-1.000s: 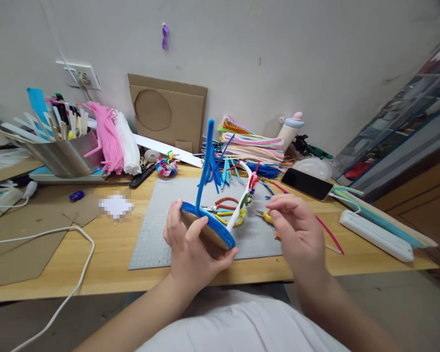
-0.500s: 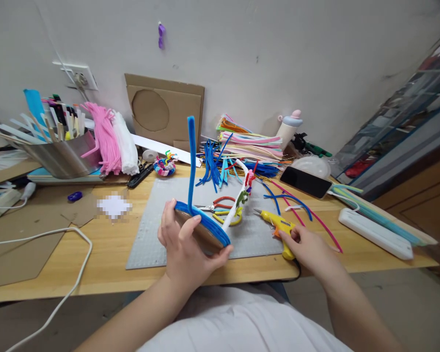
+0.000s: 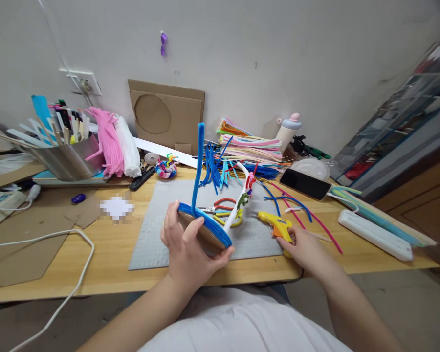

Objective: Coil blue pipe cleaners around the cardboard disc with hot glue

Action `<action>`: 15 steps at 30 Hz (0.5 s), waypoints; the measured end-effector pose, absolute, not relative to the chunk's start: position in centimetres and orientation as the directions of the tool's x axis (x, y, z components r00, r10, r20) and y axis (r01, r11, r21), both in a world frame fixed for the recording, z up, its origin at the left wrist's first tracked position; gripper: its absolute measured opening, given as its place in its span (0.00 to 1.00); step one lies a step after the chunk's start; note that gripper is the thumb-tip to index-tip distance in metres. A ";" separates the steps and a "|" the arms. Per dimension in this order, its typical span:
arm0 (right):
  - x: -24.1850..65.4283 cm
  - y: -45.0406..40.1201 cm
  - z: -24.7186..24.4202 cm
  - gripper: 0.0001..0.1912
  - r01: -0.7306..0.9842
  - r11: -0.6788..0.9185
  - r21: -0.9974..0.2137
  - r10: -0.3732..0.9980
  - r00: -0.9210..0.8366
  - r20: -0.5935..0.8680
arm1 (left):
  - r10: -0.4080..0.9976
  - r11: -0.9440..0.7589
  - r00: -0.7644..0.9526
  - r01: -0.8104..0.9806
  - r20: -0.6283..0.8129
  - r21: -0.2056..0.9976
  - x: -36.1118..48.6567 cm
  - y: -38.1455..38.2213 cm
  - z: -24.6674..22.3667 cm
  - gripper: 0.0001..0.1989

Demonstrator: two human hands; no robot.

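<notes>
My left hand [image 3: 190,244] grips a cardboard disc [image 3: 201,234] by its rim, which is wrapped in blue pipe cleaner. The disc is tilted above the grey cutting mat [image 3: 150,244]. A blue strand [image 3: 198,166] stands up from the rim. Beside the disc rises a white stem [image 3: 235,210] with red and green decorations. My right hand [image 3: 304,247] holds a yellow glue gun [image 3: 276,224], its nozzle pointing left toward the stem, apart from the disc. Red-handled pliers and yellow-handled scissors [image 3: 235,221] lie on the mat behind the disc.
Blue and pink pipe cleaners [image 3: 330,237] lie right, near a black phone [image 3: 305,184] and a white power strip [image 3: 376,234]. Pipe cleaner bundles [image 3: 249,146] and cut cardboard [image 3: 183,112] are at the back. At left are a metal container [image 3: 71,159] and a white cable [image 3: 84,264].
The glue gun has shifted slightly left and down in my right hand. The disc has stayed in my left hand, moving slightly right. The whole view has shifted a little.
</notes>
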State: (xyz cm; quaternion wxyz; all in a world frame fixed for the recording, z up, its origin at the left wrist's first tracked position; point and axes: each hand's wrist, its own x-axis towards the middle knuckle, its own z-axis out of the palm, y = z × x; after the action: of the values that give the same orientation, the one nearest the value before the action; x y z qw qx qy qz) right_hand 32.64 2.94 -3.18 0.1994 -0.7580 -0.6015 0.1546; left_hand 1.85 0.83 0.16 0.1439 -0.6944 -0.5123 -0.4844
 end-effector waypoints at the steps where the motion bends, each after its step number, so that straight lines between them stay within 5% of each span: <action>1: 32.7 3.0 -3.2 0.10 0.835 -0.192 -0.515 0.973 0.230 0.009 | 0.568 -0.435 0.003 0.850 0.823 0.298 1.9 0.8 0.2 0.41; 8: 32.4 2.4 -0.7 0.14 0.597 -0.133 -0.791 0.973 0.232 0.012 | 0.569 -0.445 0.017 0.847 0.822 0.291 2.2 0.8 0.0 0.40; 11: 31.7 1.1 1.4 0.15 0.106 -0.131 -0.986 0.979 0.168 -0.112 | 0.562 -0.446 0.031 0.853 0.826 0.271 2.6 0.9 0.0 0.40; 13: 31.1 0.1 2.7 0.15 -0.227 -0.177 -0.958 0.981 0.034 -0.190 | 0.559 -0.443 0.035 0.857 0.828 0.263 2.9 0.9 0.0 0.39; 15: 30.5 -0.6 3.7 0.14 -0.382 -0.200 -0.902 0.980 -0.067 -0.188 | 0.562 -0.436 0.035 0.862 0.826 0.260 3.3 0.9 0.1 0.37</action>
State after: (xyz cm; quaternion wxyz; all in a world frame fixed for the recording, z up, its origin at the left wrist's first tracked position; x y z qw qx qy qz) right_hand 30.47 -0.56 3.75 0.5294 -0.4315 -0.3463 0.6432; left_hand 3.32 0.86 0.06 0.1575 -0.7020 -0.5071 -0.4746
